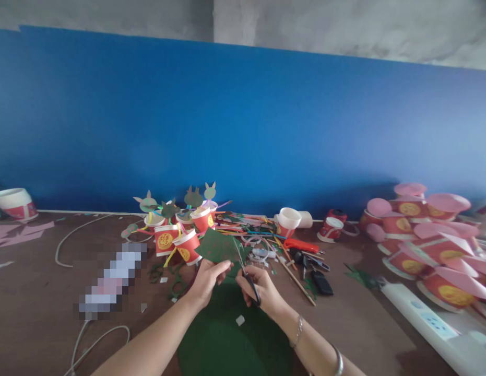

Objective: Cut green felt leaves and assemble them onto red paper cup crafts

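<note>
My left hand (210, 279) pinches the lower edge of a dark green sheet of paper (217, 244), holding it up above the table. Around the handles of a pair of scissors (250, 284) my right hand (262, 287) is closed, and the blades point up and left at the sheet's right edge. Whether the blades are open or closed on the paper is hard to tell. Below both hands lies a large dark green round piece (235, 342) with a small white scrap (240, 320) on it.
Red paper cups (166, 240) with animal-shaped cutouts stand behind my left hand. A white cup (288, 222), sticks, an orange tool (301, 245) and keys lie behind my right. Cups with pink discs (448, 203) pile up at right, near a power strip (421, 316). A cable (60, 245) runs at left.
</note>
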Action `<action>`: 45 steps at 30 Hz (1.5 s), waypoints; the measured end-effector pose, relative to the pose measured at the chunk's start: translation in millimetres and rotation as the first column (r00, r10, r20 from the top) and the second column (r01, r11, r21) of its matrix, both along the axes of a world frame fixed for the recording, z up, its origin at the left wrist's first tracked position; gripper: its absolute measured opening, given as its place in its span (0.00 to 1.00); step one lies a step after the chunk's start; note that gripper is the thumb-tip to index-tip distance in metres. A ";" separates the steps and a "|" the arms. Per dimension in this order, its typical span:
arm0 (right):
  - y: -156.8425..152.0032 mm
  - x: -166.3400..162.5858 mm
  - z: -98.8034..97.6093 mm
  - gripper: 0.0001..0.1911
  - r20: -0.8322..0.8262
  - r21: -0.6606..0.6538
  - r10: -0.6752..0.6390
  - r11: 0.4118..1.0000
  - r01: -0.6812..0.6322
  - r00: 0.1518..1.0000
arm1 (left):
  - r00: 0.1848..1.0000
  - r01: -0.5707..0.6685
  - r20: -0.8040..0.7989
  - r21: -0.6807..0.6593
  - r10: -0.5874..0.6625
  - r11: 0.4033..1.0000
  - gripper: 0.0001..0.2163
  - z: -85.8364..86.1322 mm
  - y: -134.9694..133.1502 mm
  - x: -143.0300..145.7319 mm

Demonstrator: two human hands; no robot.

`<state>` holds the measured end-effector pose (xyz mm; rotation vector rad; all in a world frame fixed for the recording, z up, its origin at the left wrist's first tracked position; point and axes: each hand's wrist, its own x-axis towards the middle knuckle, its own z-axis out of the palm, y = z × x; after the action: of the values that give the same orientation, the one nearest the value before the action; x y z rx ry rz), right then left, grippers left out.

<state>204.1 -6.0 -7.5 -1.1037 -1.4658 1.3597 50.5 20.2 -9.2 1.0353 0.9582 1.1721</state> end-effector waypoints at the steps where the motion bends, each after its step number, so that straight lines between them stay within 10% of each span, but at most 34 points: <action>1: 0.0 -0.1 -0.1 0.17 -0.002 -0.003 -0.003 1.000 0.003 1.000 | 1.000 -0.002 0.000 -0.001 0.002 1.000 0.12 -0.1 0.0 0.0; 45: 2.4 1.2 0.9 0.12 0.094 -0.044 0.023 0.999 -0.019 0.995 | 0.975 -0.182 0.146 0.083 0.169 0.980 0.14 5.0 1.9 -2.9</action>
<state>205.2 -3.6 -6.5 -1.1972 -1.5262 1.3752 47.6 22.1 -4.2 0.9456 0.9046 1.4299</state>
